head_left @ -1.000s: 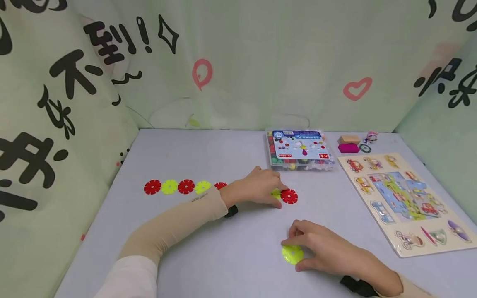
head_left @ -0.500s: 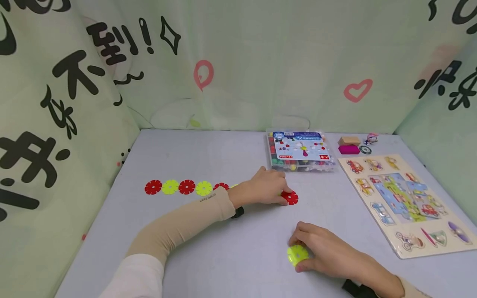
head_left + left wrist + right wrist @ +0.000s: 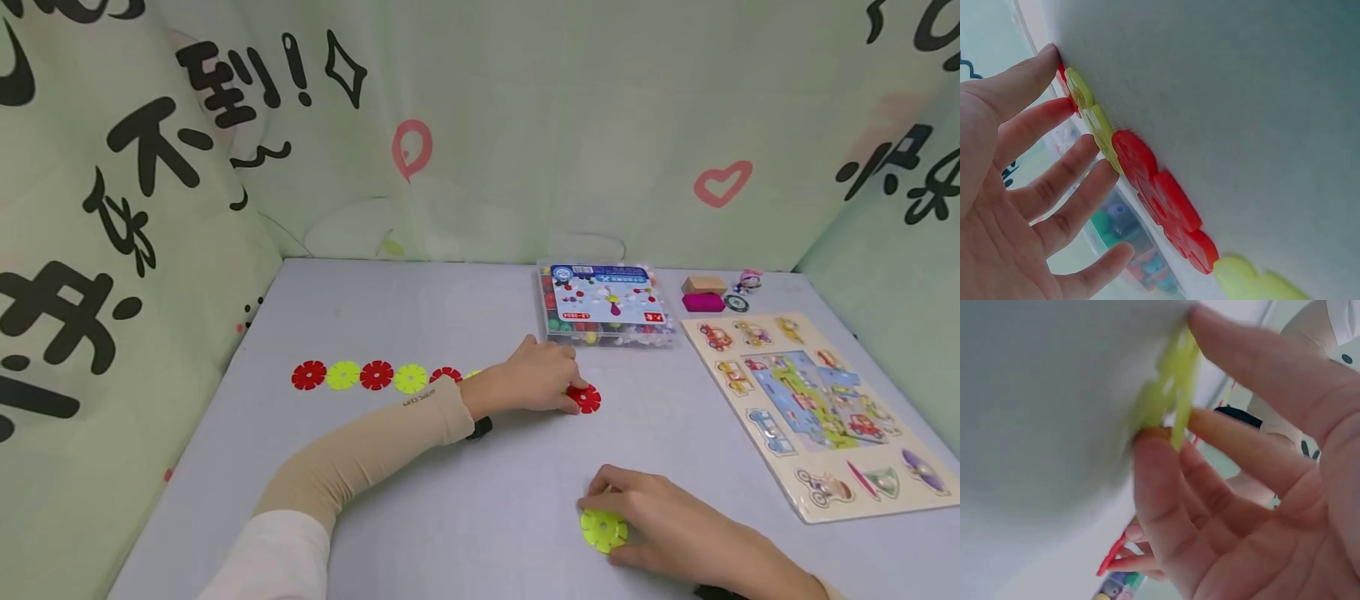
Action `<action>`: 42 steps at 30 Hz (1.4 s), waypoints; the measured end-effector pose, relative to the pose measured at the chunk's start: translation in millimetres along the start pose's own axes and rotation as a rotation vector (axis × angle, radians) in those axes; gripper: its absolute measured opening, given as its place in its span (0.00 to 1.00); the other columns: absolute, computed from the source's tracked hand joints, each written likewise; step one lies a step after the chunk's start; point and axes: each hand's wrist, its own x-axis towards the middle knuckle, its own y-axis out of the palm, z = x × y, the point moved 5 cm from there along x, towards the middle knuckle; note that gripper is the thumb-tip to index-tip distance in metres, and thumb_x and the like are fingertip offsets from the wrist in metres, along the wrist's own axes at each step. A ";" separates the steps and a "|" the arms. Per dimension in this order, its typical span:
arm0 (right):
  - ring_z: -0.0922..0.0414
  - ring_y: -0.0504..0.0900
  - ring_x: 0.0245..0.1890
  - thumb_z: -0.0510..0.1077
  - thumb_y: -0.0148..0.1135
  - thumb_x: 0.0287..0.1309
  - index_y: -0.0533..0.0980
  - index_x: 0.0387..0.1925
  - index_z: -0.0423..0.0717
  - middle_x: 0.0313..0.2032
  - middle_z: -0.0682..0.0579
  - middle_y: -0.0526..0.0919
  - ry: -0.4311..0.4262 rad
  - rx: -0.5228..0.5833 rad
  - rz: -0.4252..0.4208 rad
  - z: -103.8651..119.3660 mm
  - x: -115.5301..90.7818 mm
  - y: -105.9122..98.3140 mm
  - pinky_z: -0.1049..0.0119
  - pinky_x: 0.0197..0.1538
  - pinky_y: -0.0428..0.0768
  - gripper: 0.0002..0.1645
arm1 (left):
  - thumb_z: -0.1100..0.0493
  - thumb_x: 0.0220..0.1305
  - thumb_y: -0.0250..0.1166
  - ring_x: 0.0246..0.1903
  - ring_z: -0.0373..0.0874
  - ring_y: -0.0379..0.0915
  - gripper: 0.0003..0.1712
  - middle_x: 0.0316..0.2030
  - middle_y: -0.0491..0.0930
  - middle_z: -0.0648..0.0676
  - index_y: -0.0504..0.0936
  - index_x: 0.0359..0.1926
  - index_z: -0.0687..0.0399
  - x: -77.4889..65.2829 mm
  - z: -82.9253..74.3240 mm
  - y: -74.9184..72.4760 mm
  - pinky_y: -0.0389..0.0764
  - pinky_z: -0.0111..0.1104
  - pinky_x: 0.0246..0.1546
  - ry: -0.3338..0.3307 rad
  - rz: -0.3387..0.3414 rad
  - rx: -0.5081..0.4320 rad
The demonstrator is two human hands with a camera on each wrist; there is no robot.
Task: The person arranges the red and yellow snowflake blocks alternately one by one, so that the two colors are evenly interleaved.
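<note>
Flat round notched plastic discs, red (image 3: 377,375) and yellow-green (image 3: 342,375), lie in an alternating row across the table. My left forearm and hand hide part of the row. At its right end my left hand (image 3: 534,377) holds a red disc (image 3: 587,399) between thumb and index finger; the left wrist view shows the other fingers spread along the row. Nearer the front, my right hand (image 3: 660,517) pinches a yellow-green disc (image 3: 603,530) by its edges. In the right wrist view that yellow-green piece (image 3: 1175,381) is blurred and looks layered; I cannot tell if it is two discs.
A clear lidded case (image 3: 607,304) of coloured pieces stands behind my left hand. To the right lies a wooden picture puzzle board (image 3: 817,492). Behind the board sit a wooden block (image 3: 703,285), a magenta block (image 3: 702,302) and a small figure (image 3: 748,281). Fabric walls (image 3: 562,150) enclose the table.
My left hand has shifted slightly right along the row to the red end disc. My right hand has moved a little toward the front right with the yellow-green disc, which has turned.
</note>
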 end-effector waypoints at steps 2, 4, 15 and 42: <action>0.69 0.73 0.42 0.53 0.74 0.43 0.80 0.51 0.61 0.44 0.67 0.75 -0.027 -0.002 0.010 0.7 -2.3 0.5 0.71 0.44 0.80 0.28 | 0.34 0.55 0.63 0.40 0.33 0.65 0.28 0.41 0.75 0.42 0.75 0.58 0.26 -0.1 -0.2 0.3 0.69 0.39 0.45 -0.002 0.001 0.005; 0.69 0.73 0.42 0.53 0.74 0.43 0.80 0.51 0.60 0.44 0.67 0.75 -0.048 0.002 0.010 0.7 -3.4 0.4 0.71 0.44 0.80 0.28 | 0.34 0.54 0.63 0.40 0.33 0.65 0.28 0.42 0.75 0.42 0.74 0.58 0.26 -0.4 -0.4 0.4 0.69 0.40 0.45 -0.007 0.002 0.009; 0.70 0.73 0.35 0.60 0.73 0.43 0.82 0.44 0.65 0.37 0.69 0.77 -0.060 0.105 -0.034 -25.2 5.4 -11.1 0.75 0.38 0.76 0.22 | 0.34 0.54 0.63 0.40 0.34 0.66 0.29 0.41 0.75 0.42 0.74 0.58 0.26 -0.2 -0.7 -0.5 0.70 0.40 0.46 -0.008 0.000 0.011; 0.60 0.73 0.34 0.54 0.76 0.39 0.83 0.46 0.50 0.35 0.58 0.80 0.063 0.029 -0.276 -123.2 58.3 -63.7 0.70 0.36 0.73 0.28 | 0.33 0.54 0.63 0.37 0.34 0.65 0.28 0.38 0.76 0.42 0.75 0.57 0.25 3.9 0.3 1.2 0.71 0.36 0.40 0.018 0.002 0.016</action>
